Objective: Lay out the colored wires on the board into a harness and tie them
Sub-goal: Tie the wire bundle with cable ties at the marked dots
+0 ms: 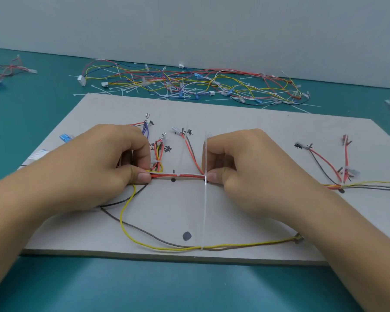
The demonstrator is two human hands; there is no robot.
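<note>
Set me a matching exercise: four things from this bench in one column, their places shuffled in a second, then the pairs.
Things
1. long translucent white plastic cable tie
2. looping yellow wire
3. tangled heap of loose coloured wires
4. small blue plastic connector

Places
A. on the green mat, beyond the grey cardboard board's far edge
B. at the board's left edge, beyond the left hand
C. across the red and white wire bundle, between the left hand and the right hand
D. on the board's near half, looping out from under the left hand

Pairs: 1-C; 2-D; 3-A; 4-B
</note>
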